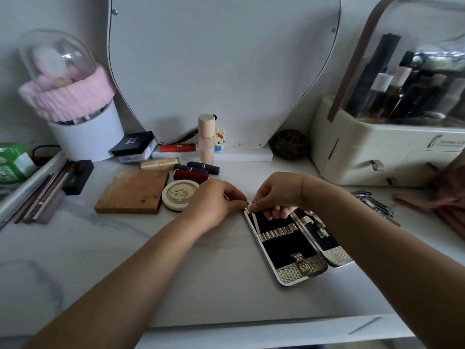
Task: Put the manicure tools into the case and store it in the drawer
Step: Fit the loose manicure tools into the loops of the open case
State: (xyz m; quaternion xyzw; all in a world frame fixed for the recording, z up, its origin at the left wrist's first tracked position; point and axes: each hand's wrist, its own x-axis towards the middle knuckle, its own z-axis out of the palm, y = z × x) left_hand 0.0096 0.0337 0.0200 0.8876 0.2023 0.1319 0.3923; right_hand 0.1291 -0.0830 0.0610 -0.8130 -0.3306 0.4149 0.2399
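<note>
Open case (286, 245) flat on the table (176, 273), right of centre, both halves spread side by side, long axis running from the near edge away and slightly leftward. Left half nearly empty: one thin tool (257, 222) seated along its left edge, parallel to that axis, upper end at the top corner loop. Left hand (214, 205) and right hand (276, 195) both at that top corner, fingertips drawn together, pinching the tool's upper end; exact contact too small to confirm. Right hand nearer the corner. Remaining tools (375, 205) heaped on the table beyond the right forearm, well apart from the case, on the right-hand side. Likely next reach: rightward, by the right hand. Drawer not identifiable.
</note>
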